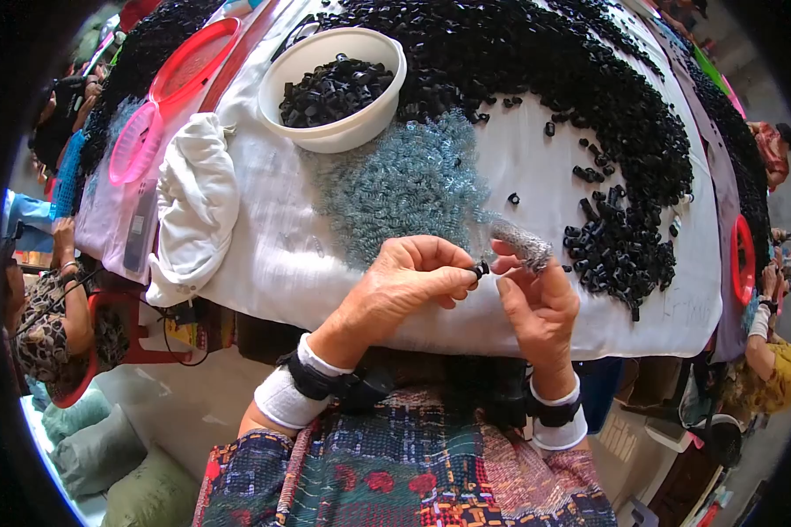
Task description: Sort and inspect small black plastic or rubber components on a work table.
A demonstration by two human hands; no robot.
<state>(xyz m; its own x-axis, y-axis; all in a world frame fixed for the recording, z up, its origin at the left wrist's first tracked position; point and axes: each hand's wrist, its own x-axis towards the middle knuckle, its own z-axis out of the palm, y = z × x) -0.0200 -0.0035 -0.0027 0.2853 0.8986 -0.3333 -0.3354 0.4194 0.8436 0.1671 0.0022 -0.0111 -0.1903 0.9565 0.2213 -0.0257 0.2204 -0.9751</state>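
My left hand (413, 279) is closed, pinching a small black plastic part (479, 270) between thumb and fingertips above the near edge of the white cloth. Just to its right, my right hand (540, 307) has its fingers curled in. A rough silvery-grey wrap (520, 243) covers one of its fingers; whatever lies in its fingertips is too small to make out. Beyond my hands spreads a pile of small bluish metal springs (404, 189). To the right lies a heap of loose black plastic parts (620, 250).
A white bowl (387, 123) of black parts stands behind the springs. More black parts (518, 53) cover the far table. At left are a crumpled white cloth (198, 202), a phone (138, 230), a pink basket (136, 145) and a red tray (198, 61). Other people sit at both sides.
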